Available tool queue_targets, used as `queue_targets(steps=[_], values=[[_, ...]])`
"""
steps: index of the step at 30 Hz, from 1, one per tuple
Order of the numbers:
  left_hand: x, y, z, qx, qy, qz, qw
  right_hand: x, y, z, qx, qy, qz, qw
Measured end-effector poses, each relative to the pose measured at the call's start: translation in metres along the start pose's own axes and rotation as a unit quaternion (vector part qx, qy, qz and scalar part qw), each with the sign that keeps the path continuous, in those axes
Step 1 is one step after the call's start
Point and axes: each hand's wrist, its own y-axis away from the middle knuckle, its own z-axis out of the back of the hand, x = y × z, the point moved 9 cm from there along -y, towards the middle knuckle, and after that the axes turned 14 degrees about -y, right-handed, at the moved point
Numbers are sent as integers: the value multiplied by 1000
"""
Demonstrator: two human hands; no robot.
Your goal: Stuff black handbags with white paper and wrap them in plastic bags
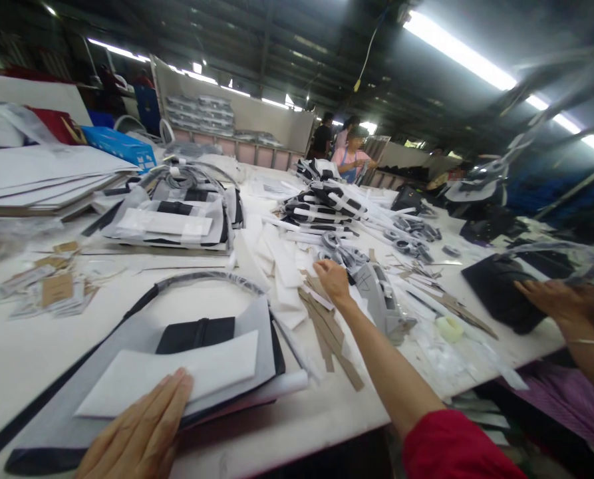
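A black handbag (277, 352) lies on the table in front of me, partly covered by thin pale wrapping. Across it rests a white foam sheet (217, 366). My left hand (142, 419) presses flat on this sheet, its fingers stretched out. Farther off, my right hand (332, 279) is closed with fingertips together beside a grey tape dispenser (374, 296). Whatever sits between those fingertips, if anything, is too small to make out. The bag's strap (207, 278), wrapped in clear film, arches over the table behind the bag.
Brown card strips (326, 326), white foam pieces (281, 266) and a tape roll (449, 328) lie nearby. Another wrapped bag (167, 223) and stacked bags (321, 203) stand behind. At right, a co-worker's hands (561, 299) touch a black bag (496, 286). Tags (57, 287) lie left.
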Motion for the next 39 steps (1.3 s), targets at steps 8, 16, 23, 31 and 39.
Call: queue_targets(steps=[8, 16, 23, 31, 39], values=[[-1, -3, 3, -17, -20, -14, 1000, -77, 3, 43, 55, 86, -95, 990], [-8, -14, 14, -26, -46, -36, 998, -73, -20, 45, 58, 104, -119, 986], [-9, -13, 15, -23, -50, -37, 998, -66, -25, 52, 157, 21, -92, 983], [-12, -22, 23, -35, -51, -34, 997, -56, 15, 47, 187, 37, -53, 980], [-14, -22, 24, -45, -58, -36, 997, -43, 37, 72, 163, 120, -53, 978]])
